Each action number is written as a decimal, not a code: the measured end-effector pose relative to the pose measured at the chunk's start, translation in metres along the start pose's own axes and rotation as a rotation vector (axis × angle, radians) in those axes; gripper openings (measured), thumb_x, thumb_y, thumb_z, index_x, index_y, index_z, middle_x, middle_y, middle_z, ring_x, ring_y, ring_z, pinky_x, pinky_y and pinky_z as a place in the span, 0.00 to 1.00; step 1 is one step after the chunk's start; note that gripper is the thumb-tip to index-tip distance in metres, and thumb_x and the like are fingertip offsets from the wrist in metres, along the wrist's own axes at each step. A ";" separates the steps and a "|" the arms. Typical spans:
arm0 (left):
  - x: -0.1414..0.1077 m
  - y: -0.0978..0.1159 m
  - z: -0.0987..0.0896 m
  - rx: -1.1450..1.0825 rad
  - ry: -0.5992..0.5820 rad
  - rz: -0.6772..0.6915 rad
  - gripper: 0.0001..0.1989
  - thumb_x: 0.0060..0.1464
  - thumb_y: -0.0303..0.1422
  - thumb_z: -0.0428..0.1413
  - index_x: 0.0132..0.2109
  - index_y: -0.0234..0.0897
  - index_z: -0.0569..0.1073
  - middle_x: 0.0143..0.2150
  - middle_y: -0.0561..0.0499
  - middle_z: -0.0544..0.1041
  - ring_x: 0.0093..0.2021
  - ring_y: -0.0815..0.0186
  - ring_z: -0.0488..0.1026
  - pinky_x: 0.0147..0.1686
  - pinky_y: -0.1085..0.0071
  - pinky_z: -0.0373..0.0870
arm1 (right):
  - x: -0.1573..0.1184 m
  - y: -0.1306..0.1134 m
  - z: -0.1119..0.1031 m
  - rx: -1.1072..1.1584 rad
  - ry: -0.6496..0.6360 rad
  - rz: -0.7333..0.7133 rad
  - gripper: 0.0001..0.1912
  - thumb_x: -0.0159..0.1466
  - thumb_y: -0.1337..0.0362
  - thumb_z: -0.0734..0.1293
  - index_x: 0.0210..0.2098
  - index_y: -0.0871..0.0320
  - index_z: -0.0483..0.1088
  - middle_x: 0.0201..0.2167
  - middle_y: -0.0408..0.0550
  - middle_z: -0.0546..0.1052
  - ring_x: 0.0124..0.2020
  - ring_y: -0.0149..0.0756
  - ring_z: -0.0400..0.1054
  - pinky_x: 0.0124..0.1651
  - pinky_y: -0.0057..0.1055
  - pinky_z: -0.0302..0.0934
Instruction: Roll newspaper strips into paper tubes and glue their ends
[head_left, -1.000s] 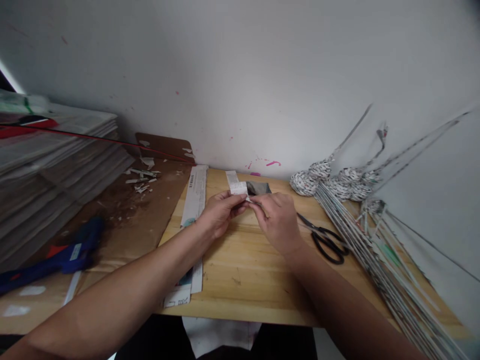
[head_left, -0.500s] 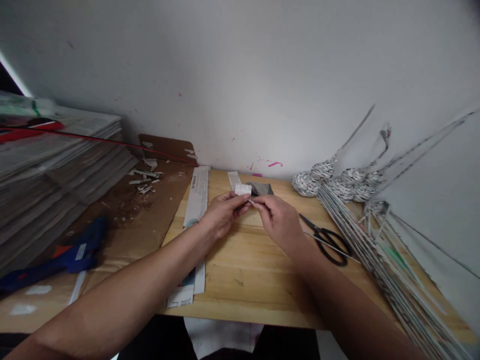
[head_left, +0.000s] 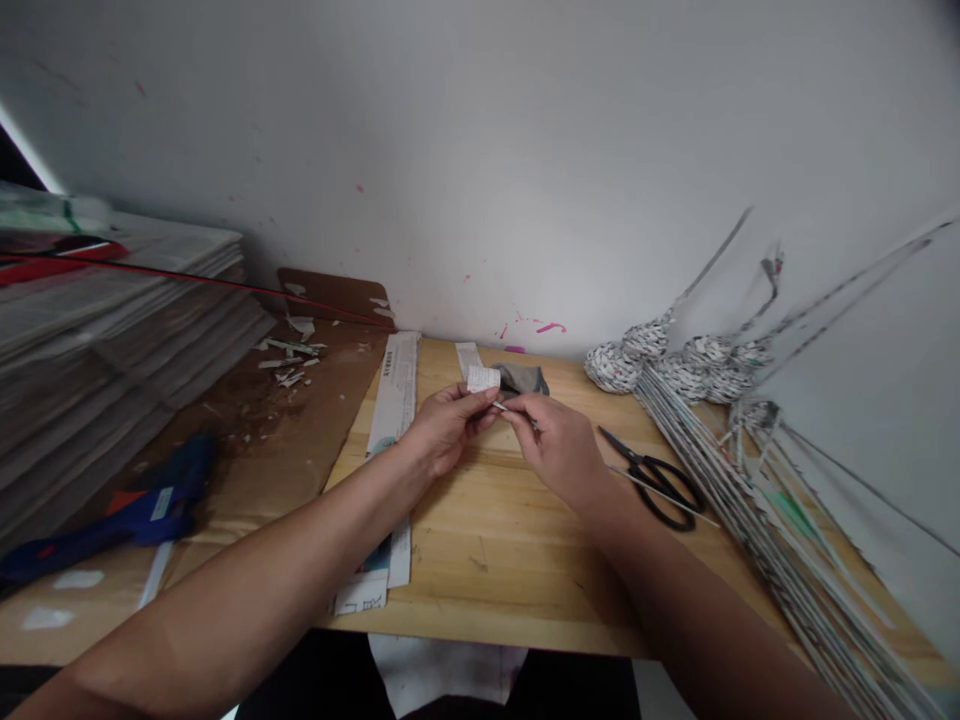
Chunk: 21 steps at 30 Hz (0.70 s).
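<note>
My left hand [head_left: 446, 425] is closed on a newspaper strip [head_left: 484, 378], whose printed end stands up above the thumb. Fingertip to fingertip with it, my right hand [head_left: 559, 440] pinches a thin pale stick [head_left: 499, 405], seemingly the rolled end of the strip. Part of the stick is hidden by the fingers. Just behind both hands lies a crumpled grey cloth [head_left: 523, 380]. A thin rod [head_left: 664, 490] emerges past my right wrist and crosses the black scissors [head_left: 660, 488]; whether it joins the pinched stick I cannot tell.
Flat newspaper strips [head_left: 394, 400] lie left of my hands. Rolled paper sticks [head_left: 720, 470] and woven paper balls [head_left: 613, 368] occupy the right side. On the left are a blue glue gun [head_left: 154, 515], paper scraps [head_left: 291, 360] and a tall newspaper stack [head_left: 135, 310].
The fingertips have shifted slightly, and the upright strip end has moved a little left and tilted. More of the pale stick shows in my right fingers.
</note>
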<state>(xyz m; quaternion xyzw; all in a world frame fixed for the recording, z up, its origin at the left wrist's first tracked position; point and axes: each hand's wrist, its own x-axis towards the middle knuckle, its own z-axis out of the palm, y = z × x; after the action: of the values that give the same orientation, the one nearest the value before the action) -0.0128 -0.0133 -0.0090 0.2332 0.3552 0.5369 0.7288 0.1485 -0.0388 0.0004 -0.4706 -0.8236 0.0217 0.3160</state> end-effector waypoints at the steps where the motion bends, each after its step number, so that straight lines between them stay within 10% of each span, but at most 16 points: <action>1: 0.000 0.000 0.000 -0.009 -0.006 -0.001 0.05 0.46 0.22 0.65 0.32 0.29 0.76 0.28 0.50 0.77 0.27 0.74 0.73 0.28 0.81 0.72 | 0.000 0.000 0.000 0.010 0.000 0.007 0.09 0.69 0.62 0.60 0.41 0.56 0.72 0.36 0.48 0.79 0.37 0.38 0.72 0.41 0.32 0.61; 21: 0.003 0.002 0.001 -0.007 0.007 -0.029 0.08 0.44 0.24 0.67 0.30 0.29 0.75 0.27 0.50 0.77 0.24 0.76 0.72 0.25 0.82 0.71 | 0.002 -0.004 -0.001 0.071 -0.106 0.050 0.10 0.68 0.63 0.59 0.35 0.56 0.71 0.29 0.47 0.77 0.30 0.35 0.69 0.34 0.30 0.56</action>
<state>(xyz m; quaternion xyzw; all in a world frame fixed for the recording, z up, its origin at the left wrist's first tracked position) -0.0127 -0.0100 -0.0076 0.2236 0.3594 0.5283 0.7360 0.1459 -0.0397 0.0038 -0.4777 -0.8258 0.0836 0.2877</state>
